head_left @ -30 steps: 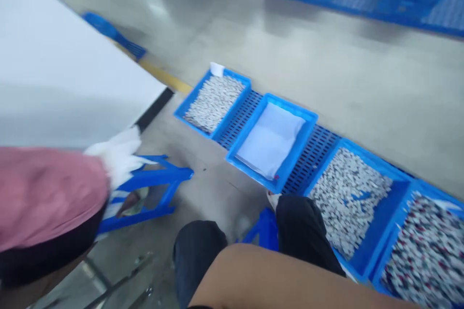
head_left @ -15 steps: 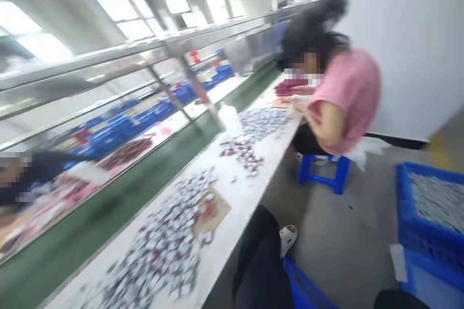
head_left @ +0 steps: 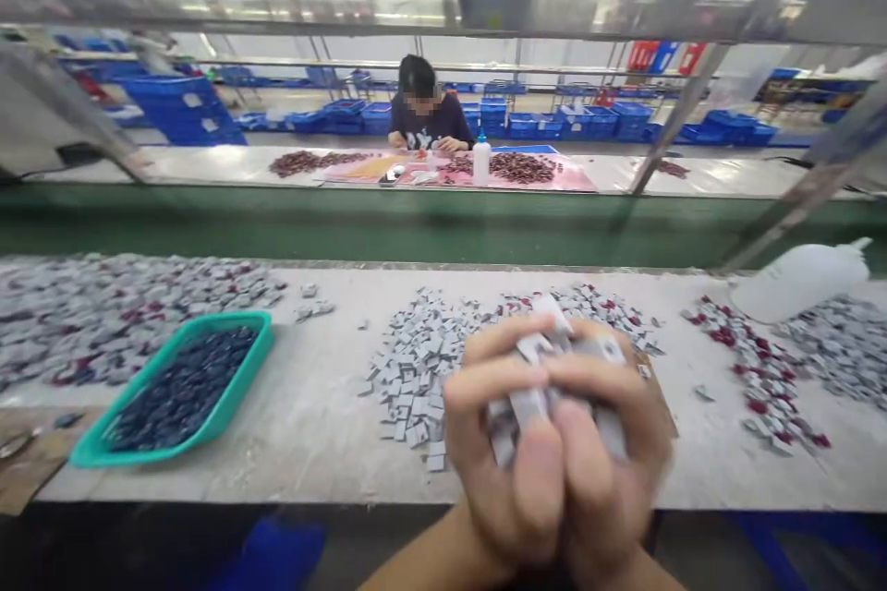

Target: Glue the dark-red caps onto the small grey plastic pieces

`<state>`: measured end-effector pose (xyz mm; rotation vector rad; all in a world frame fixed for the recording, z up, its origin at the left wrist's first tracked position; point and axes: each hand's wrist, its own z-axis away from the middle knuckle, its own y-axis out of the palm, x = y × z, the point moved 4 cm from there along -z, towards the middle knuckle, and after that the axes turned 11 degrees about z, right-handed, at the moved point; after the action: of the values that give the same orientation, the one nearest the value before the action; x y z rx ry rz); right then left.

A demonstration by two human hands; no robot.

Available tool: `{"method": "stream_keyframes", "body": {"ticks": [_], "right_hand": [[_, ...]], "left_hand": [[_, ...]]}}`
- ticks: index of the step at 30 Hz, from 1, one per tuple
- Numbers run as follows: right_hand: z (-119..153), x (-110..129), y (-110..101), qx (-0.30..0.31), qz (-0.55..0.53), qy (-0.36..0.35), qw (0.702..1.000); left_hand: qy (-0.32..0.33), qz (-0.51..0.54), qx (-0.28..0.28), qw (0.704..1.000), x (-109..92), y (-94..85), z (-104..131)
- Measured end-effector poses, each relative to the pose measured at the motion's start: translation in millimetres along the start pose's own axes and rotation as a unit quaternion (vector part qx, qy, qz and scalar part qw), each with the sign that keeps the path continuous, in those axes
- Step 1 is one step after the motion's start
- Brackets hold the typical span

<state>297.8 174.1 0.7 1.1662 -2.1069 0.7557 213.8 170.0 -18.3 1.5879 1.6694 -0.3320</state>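
My left hand (head_left: 495,452) and my right hand (head_left: 613,443) are cupped together above the front part of the white table (head_left: 297,425). Between them they hold a heap of small grey pieces (head_left: 530,406), with fingers curled round it and both thumbs side by side in front. Just behind and left of my hands lies a loose pile of similar grey pieces (head_left: 416,360). More pieces, some with dark red parts, are spread behind my hands. A piece of brown cardboard shows partly at the right of my right hand.
A green tray (head_left: 260,351) of dark pieces stands at the left, near a wide grey pile (head_left: 139,295). Red-and-grey pieces (head_left: 762,369) and a white bottle (head_left: 804,282) lie right. Across the green strip (head_left: 346,222), a person (head_left: 426,111) works under metal rails.
The view has swung from along the table to straight across it. Both my hands, unseen before, are now in view, closed round a heap of grey pieces.
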Motion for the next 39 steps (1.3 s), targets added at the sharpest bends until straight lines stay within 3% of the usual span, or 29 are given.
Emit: {"method": "stream_keyframes", "body": {"ticks": [2,5,8,11,14,21,27,39], "right_hand": [[-18,-10,35,-0.024,-0.084,0.032,0.996],[-43,-38,98,-0.003,-0.201,0.128,0.971],[-44,-63,145,0.016,-0.232,0.193,0.953],[-27,-81,164,0.02,-0.232,0.235,0.943],[-11,-94,166,0.015,-0.227,0.272,0.935],[0,-116,157,0.002,-0.191,0.31,0.931],[7,-122,138,-0.019,-0.098,0.291,0.952],[10,-140,128,0.096,0.026,0.212,0.972]], "left_hand": [[0.005,0.005,-0.035,0.999,23,-17.6,-37],[-0.011,-0.012,-0.07,0.997,60,-41.8,-76],[-0.038,-0.048,-0.089,0.994,91,-65.1,-87],[-0.065,-0.074,-0.102,0.99,111,-83.0,-79],[-0.099,-0.088,-0.096,0.987,121,-89.4,-68],[-0.184,-0.105,-0.042,0.976,132,-79.7,-61],[-0.275,-0.116,0.023,0.954,152,-74.4,-61],[-0.339,-0.197,0.105,0.914,175,-72.6,-79]]}}
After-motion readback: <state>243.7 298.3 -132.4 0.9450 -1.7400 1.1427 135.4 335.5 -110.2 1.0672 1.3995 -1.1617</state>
